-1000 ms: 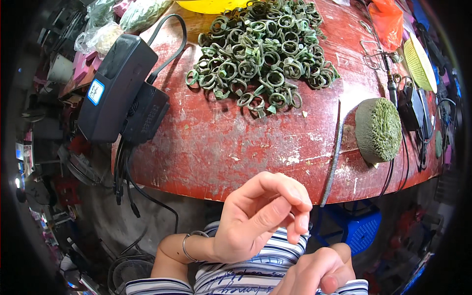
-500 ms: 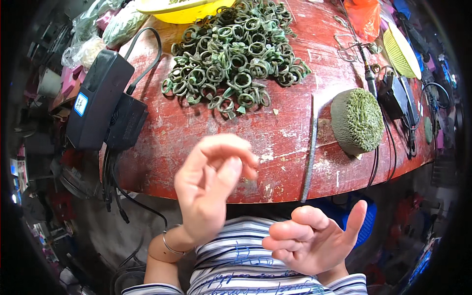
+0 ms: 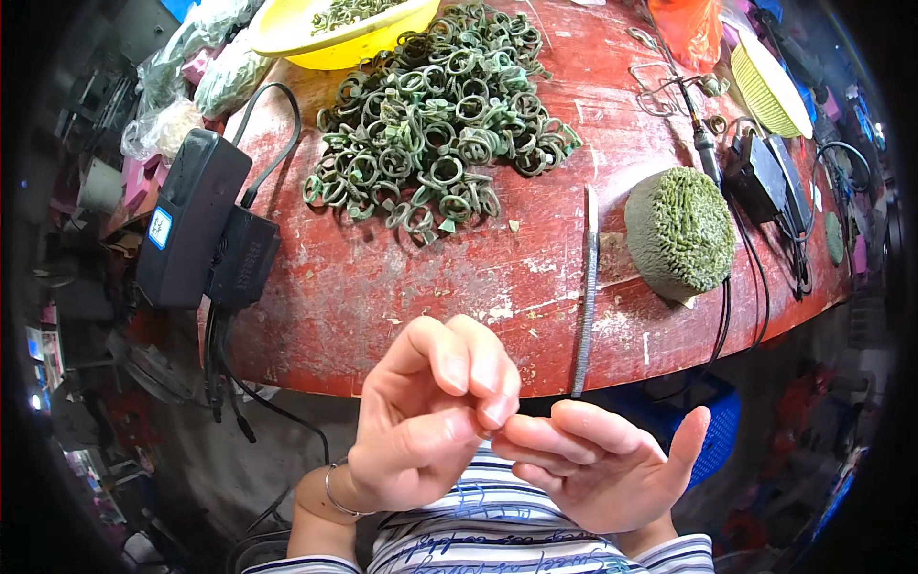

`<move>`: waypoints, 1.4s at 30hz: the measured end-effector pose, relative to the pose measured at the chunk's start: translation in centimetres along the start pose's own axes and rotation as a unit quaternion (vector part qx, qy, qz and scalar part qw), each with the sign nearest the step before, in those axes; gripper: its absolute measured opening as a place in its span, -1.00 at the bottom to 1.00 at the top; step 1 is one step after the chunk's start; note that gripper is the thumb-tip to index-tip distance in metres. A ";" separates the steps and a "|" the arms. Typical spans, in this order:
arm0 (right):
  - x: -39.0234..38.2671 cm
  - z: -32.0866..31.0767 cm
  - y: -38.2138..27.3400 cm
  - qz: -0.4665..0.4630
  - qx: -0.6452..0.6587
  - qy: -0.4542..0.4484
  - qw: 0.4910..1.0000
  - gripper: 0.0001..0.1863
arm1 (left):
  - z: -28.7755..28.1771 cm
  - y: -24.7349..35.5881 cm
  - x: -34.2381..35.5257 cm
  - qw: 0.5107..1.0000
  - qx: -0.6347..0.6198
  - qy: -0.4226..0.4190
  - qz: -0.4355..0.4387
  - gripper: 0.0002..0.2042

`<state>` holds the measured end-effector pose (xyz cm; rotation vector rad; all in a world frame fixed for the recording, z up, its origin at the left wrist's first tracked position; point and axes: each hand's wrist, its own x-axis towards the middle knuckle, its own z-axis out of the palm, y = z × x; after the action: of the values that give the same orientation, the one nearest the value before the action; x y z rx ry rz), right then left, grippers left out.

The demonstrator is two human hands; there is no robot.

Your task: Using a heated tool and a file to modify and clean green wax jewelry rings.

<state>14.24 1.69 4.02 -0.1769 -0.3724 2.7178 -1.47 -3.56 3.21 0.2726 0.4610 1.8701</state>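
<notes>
Just beyond my body, at the table's near edge, my left hand [image 3: 430, 416] has its thumb and fingers curled together in a pinch. Whatever lies between its fingertips, if anything, is too small to make out. Those fingertips meet the fingertips of my right hand [image 3: 607, 469], which is palm up with fingers stretched and the thumb spread wide. A heap of greenish, tarnished rings [image 3: 442, 134] lies on the red table [image 3: 382, 316]. To the right, a thin grey ridged metal strip [image 3: 586, 287] lies lengthwise, its near end at the table edge.
A round green block [image 3: 684, 234] with a rough top sits right of the strip. A yellow basin [image 3: 354, 53] holds more small pieces. Black power adapters [image 3: 196, 220] stand at left, cables trailing. At far right are a pale green basket [image 3: 765, 91] and another black adapter [image 3: 762, 177].
My left hand has come down and right from over the table edge, its fingertips now at the right hand's. My right hand stays nearly in place. The whole view has shifted slightly.
</notes>
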 end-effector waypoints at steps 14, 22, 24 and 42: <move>-0.7 -0.3 1.0 -0.092 0.006 0.152 0.984 -0.04 | -0.1 -0.4 -0.4 0.998 -0.023 -0.050 -0.017 -0.74; -0.7 -0.9 0.8 -0.124 0.032 0.110 0.986 -0.08 | 1.7 -0.3 -0.1 0.996 0.048 0.039 -0.067 -0.74; -0.7 -1.2 0.8 -0.131 0.040 0.098 0.986 -0.08 | 1.6 -0.5 -0.1 0.996 0.048 0.033 -0.064 -0.73; -0.8 -0.6 0.3 -0.082 -0.014 0.171 0.982 -0.09 | 1.1 -0.9 -0.9 0.990 -0.040 0.026 -0.134 -0.57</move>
<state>14.99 1.21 3.43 -0.5839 -0.3075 2.4597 0.05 -3.93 3.83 0.1031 0.4341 1.6313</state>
